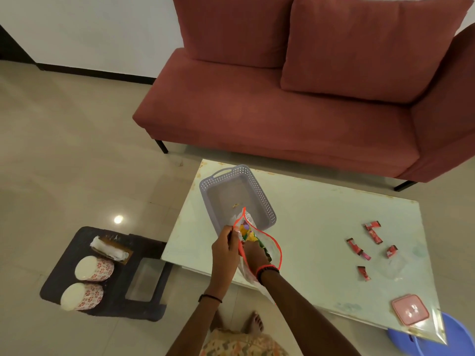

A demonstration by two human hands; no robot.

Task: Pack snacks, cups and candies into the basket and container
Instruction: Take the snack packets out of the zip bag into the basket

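Snack bag (pixel 273 249): thin clear plastic w/ orange rim, light, floppy, prob. slippery, so best taken at the rim. It sits at desk (pixel 308 227) edge, just at 6 o'clock of the basket (pixel 259 191). Left hand (pixel 225 249) pinches the rim, fingers curled, mouth held open. Right hand (pixel 254 255) is wrist-deep inside among snack packets (pixel 246 233); fingers hidden, can't tell if gripping. Candies (pixel 374 231) at 3 o'clock, well apart.

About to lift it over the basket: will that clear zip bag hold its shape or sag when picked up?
Likely floppy: the clear zip bag is creased and hangs limp, its mouth held open by the left hand pinching the red rim. Probably light, with just a few snack packets showing inside. The smooth film may slip in a loose grip.
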